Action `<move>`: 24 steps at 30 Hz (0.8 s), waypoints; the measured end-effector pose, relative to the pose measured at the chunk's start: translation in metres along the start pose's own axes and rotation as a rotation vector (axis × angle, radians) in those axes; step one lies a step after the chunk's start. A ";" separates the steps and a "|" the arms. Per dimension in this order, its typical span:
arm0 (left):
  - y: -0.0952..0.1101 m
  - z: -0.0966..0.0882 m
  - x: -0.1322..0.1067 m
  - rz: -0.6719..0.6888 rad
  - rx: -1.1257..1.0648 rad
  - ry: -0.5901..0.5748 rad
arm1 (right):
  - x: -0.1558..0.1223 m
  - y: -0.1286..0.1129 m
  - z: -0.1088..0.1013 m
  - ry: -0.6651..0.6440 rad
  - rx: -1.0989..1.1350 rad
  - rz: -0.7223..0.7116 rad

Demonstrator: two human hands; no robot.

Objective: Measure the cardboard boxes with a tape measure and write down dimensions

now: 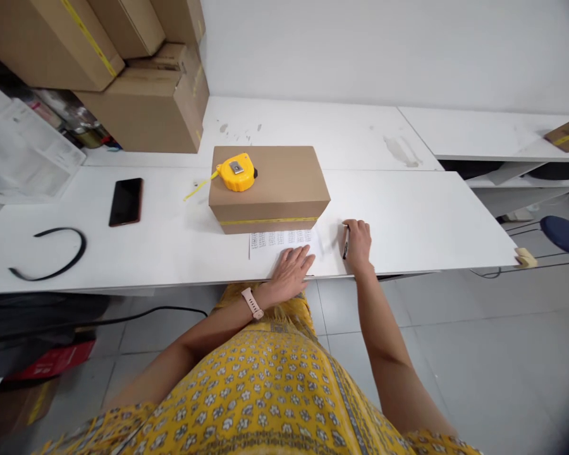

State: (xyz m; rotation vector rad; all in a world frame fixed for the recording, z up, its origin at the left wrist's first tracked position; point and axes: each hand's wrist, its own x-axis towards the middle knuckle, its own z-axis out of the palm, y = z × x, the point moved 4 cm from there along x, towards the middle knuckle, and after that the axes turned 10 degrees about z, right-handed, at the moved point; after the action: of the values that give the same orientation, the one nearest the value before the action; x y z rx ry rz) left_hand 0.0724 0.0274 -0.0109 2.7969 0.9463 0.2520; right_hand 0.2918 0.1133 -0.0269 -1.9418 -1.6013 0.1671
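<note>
My left hand (291, 273) lies flat with fingers spread on a printed sheet of paper (279, 241) at the near edge of the white table (408, 215). My right hand (358, 243) rests on the table just right of the sheet, fingers closed around a black pen (346, 242). Directly behind the sheet stands a small cardboard box (275, 186) with yellow tape. A yellow tape measure (237, 172) sits on the box's top left, its tape tip hanging off to the left.
A black phone (126, 201) and a curved black band (52, 253) lie on the left of the table. Large cardboard boxes (146, 107) are stacked at the back left, with papers (23, 151) beside them. A blue stool (566, 235) stands at the right.
</note>
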 end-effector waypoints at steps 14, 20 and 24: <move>-0.157 -0.186 -0.035 -0.484 -0.104 0.780 | -0.022 -0.035 -0.063 0.421 0.253 0.045; -0.092 -0.187 -0.030 -0.175 -0.683 0.779 | -0.034 -0.146 -0.086 0.008 0.787 0.014; -0.073 -0.189 -0.032 -0.162 -0.916 0.712 | -0.032 -0.198 -0.079 -0.475 1.067 0.085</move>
State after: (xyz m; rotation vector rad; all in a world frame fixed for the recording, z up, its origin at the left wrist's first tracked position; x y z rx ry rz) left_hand -0.0359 0.0861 0.1533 1.7673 0.8429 1.3203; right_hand 0.1522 0.0704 0.1316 -1.1387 -1.2441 1.2985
